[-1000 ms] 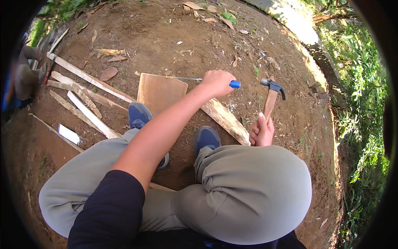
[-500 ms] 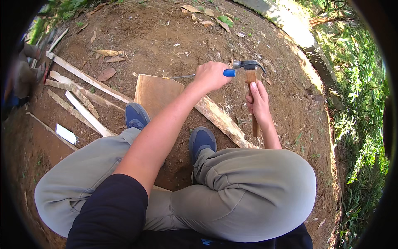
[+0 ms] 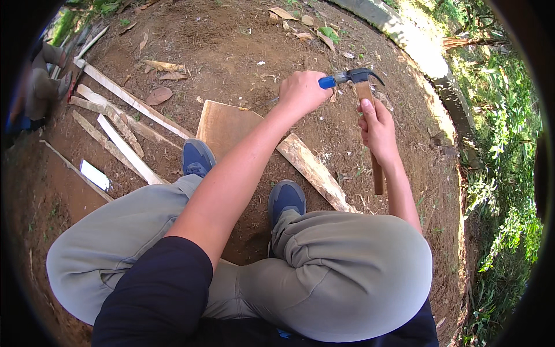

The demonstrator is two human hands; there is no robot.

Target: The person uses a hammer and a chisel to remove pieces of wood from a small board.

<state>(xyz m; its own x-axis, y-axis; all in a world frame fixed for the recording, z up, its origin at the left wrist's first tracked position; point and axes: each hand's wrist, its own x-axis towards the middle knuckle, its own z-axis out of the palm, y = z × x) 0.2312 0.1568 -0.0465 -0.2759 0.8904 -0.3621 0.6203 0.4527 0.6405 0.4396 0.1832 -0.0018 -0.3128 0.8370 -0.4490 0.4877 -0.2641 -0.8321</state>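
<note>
Near the upper middle of the frame, the left hand (image 3: 303, 92) has its fingers wrapped around a blue-handled tool (image 3: 326, 82), whose butt end pokes out to the right. The right hand (image 3: 376, 127) is closed around the wooden handle of a hammer (image 3: 378, 173), thumb lying along the wood. The hammer's face meets the butt of the tool, or sits just beside it; which of the two I cannot tell. The tool's thin shaft runs left toward the upper edge of a brown board (image 3: 228, 130), which lies on the soil beyond the left shoe (image 3: 198, 156); the tip's contact is too small to make out. The step in hand looks like tapping the tool with the hammer at the board's edge. The next move calls for a steady left grip and a square strike that misses the fingers.
</note>
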